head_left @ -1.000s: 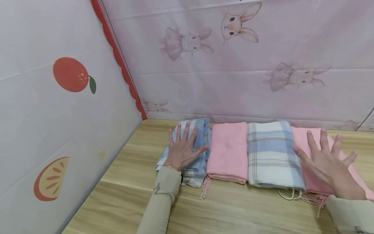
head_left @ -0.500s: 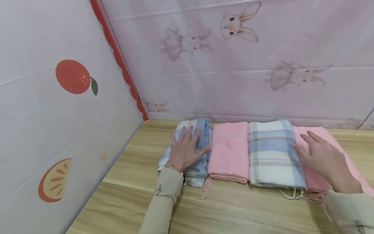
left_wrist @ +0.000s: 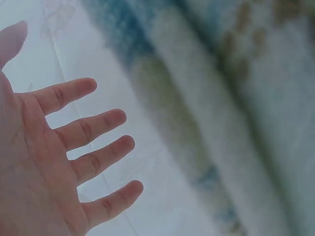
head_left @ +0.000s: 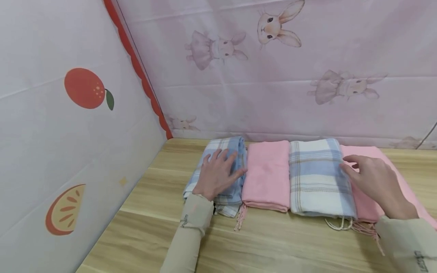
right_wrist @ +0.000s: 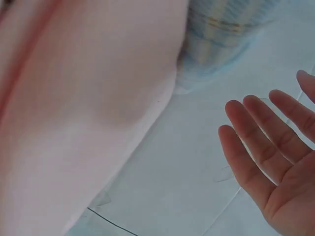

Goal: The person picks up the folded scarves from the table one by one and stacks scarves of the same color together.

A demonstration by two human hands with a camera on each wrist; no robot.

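My left hand hovers with spread fingers over a folded blue-and-white plaid scarf at the left end of a row. In the left wrist view, a gap shows between the fingers and the blurred cloth. Beside that scarf lies a folded pink scarf, then a second plaid scarf. A second pink scarf ends the row at the right, partly hidden under my right hand. That hand's fingers are loosely bent near the second plaid scarf's right edge, holding nothing; the right wrist view shows them apart from the cloth.
The scarves lie side by side on a wooden table. Pink and white fringes hang toward the front. A pink curtain printed with rabbits rises behind, and a white one with fruit prints stands at the left.
My right hand has gone from widely spread fingers to loosely bent ones, drawn together and turned toward the second plaid scarf. The left hand's fingers bend slightly more; the scarves lie as before.
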